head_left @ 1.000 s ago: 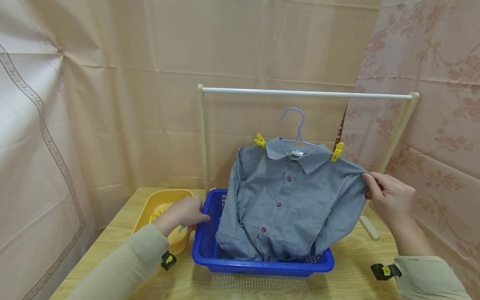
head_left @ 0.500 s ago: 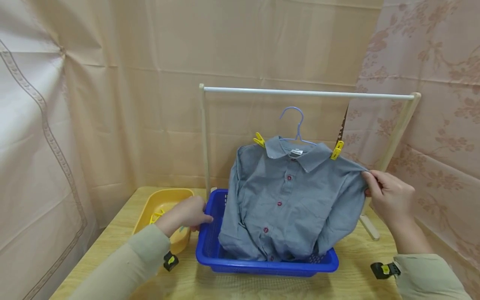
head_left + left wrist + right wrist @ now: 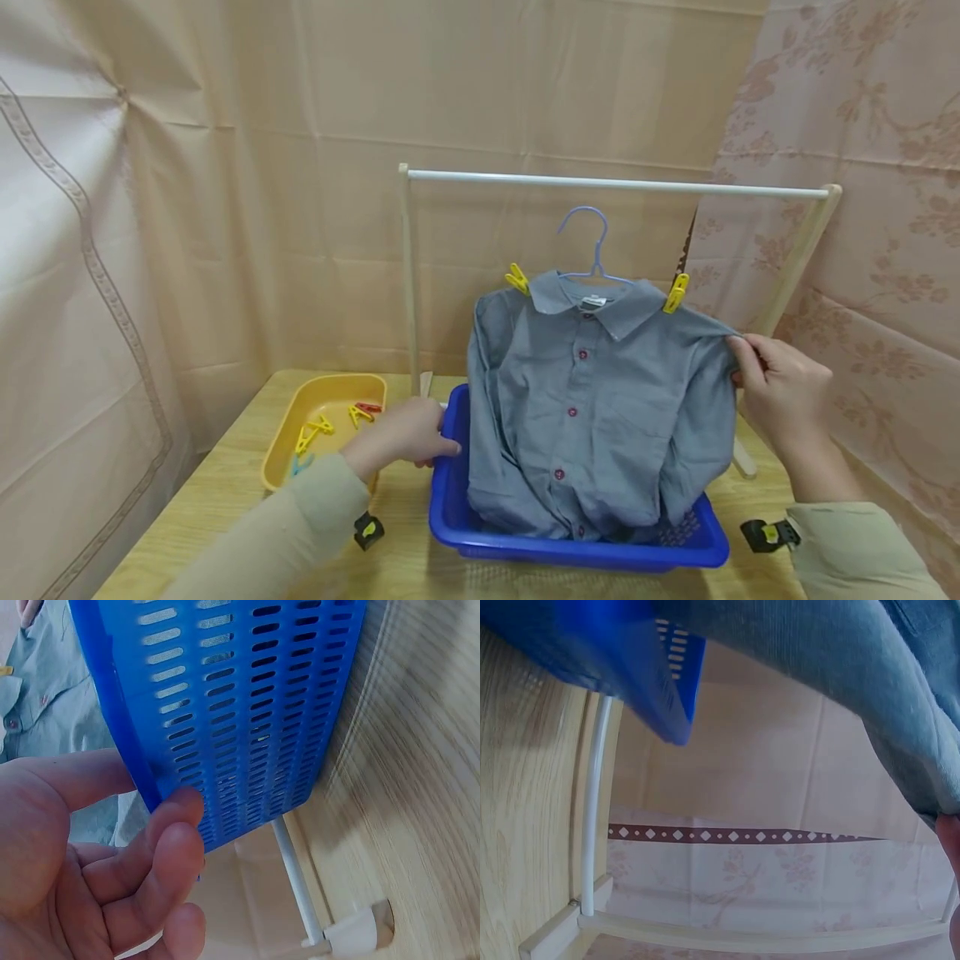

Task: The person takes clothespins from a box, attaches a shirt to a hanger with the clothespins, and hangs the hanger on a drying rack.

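A grey button-up shirt [image 3: 607, 392] hangs on a blue wire hanger [image 3: 597, 242], its lower part bunched in a blue plastic basket [image 3: 480, 542]. Yellow clothespins [image 3: 676, 293] sit on both shoulders beside the collar. With its thumb inside and fingers outside, my left hand [image 3: 405, 431] grips the basket's left rim; the left wrist view shows the slotted basket wall [image 3: 247, 697] between thumb and fingers. My right hand [image 3: 783, 387] pinches the shirt at the right shoulder, near the top of the sleeve. Only a bit of that hand [image 3: 952, 847] shows in the right wrist view.
Behind the shirt stands a wooden rack with a white rail [image 3: 622, 182]; the hanger's hook is below the rail. A yellow tray [image 3: 273, 450] with several clothespins lies at the left on the wooden table [image 3: 202, 517]. Curtains [image 3: 480, 83] close off the back and sides.
The basket has slid to the right with my left hand on its rim, uncovering more of the yellow tray. The hanger and shirt have risen slightly; my right hand stays almost in place.
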Demonstrator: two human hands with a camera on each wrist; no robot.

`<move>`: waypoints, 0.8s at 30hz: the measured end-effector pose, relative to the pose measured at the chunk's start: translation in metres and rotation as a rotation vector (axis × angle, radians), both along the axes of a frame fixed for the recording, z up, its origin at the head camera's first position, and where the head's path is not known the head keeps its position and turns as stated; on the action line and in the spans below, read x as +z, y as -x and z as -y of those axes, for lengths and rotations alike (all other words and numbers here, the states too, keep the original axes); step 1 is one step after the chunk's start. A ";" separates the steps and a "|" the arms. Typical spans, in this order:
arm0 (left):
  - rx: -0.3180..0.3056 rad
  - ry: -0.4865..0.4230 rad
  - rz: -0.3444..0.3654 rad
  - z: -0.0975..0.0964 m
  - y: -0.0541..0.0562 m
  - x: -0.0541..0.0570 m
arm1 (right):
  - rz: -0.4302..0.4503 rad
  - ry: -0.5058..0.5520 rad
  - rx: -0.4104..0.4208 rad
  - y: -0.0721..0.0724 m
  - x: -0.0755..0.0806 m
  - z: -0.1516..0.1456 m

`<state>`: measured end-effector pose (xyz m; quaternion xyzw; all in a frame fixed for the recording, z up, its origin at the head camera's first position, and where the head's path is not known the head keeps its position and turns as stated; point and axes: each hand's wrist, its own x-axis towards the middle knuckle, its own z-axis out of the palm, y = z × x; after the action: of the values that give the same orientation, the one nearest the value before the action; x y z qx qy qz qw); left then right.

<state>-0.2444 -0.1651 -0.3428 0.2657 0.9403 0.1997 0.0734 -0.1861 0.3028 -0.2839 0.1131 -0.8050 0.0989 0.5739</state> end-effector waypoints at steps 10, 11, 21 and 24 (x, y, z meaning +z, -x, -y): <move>-0.037 -0.020 -0.032 -0.023 -0.008 -0.001 | -0.016 0.006 -0.003 0.006 0.005 0.003; -0.041 -0.021 -0.038 -0.025 -0.008 -0.001 | -0.021 0.007 -0.001 0.007 0.005 0.004; -0.036 -0.006 -0.084 -0.052 -0.015 -0.006 | -0.017 0.009 -0.008 0.012 0.012 0.008; -0.026 -0.002 -0.092 -0.060 -0.017 -0.009 | -0.009 0.014 -0.011 0.013 0.013 0.009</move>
<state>-0.2273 -0.1048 -0.3515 0.2868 0.9389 0.1872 0.0326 -0.1986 0.2935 -0.2712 0.1052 -0.8023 0.1008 0.5789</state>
